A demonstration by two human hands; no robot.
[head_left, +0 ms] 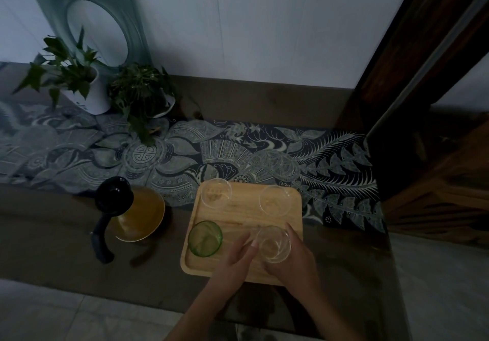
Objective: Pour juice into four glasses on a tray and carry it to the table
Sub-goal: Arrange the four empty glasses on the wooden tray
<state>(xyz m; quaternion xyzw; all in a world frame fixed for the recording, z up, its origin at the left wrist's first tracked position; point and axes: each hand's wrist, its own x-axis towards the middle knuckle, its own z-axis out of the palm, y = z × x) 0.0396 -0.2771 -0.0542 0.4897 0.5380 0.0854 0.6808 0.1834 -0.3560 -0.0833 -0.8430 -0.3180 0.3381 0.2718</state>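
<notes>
Down low, the right hand [295, 261] grips a clear glass [274, 245] on the tray [246, 208]. The left hand [235, 258], fingers straight, touches it.

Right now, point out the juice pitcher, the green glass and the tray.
juice pitcher [140, 216]: head view, amber glass body.
green glass [205, 238]: head view, middle of its bowl.
tray [243, 208]: head view, bare central wood.

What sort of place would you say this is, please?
Probably a home, at a sideboard against a wall: a patterned runner, two potted plants and a wooden tray of glasses beside a juice pitcher.
</notes>
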